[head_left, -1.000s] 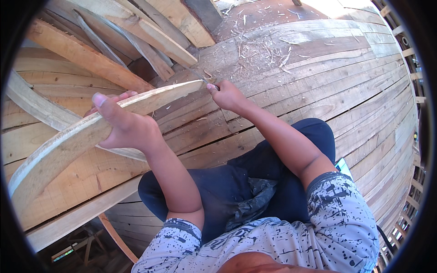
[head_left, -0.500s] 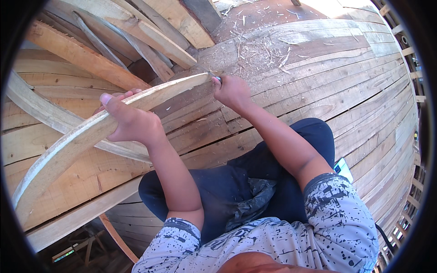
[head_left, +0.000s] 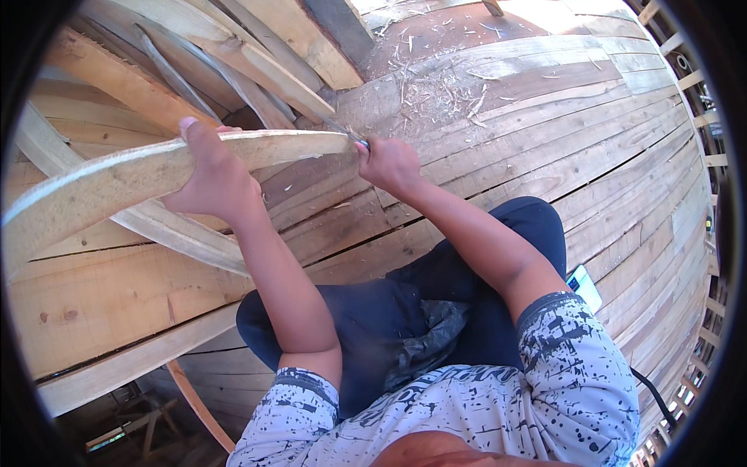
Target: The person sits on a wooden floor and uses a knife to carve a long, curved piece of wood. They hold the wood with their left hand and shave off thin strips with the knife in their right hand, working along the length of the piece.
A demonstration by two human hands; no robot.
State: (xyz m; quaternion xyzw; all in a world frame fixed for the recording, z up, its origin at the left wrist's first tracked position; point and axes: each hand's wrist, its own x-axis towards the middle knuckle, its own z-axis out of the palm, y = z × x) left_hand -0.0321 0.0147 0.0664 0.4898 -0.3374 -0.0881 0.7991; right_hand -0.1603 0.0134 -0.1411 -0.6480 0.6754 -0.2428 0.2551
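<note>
I have the left hand (head_left: pixel 216 177) clamped around a long curved plank (head_left: pixel 101 176), thumb over its upper edge and fingers partly hidden behind it. The plank runs from the left rim of my view to a tapered end near the middle, above a second curved piece of wood (head_left: pixel 179 233). The right hand (head_left: pixel 389 165) is closed around a small tool (head_left: pixel 363 143), its thin blade at that tapered end; from here I can't tell whether blade and wood touch. The two hands are well apart.

Across the lap of the dark trousers (head_left: pixel 342 311) I see a crumpled dark plastic-looking sheet (head_left: pixel 437 333), perhaps a bag; I can't make out whether it holds anything. The light shirt (head_left: pixel 580 366) carries dark printed marks, too foreshortened for me to read across the chest. A pale phone-like device (head_left: pixel 585 288) lies by the right elbow on the planked floor (head_left: pixel 506 156). Shavings (head_left: pixel 440 93) are scattered beyond the right hand, beside stacked timbers (head_left: pixel 257 58).
</note>
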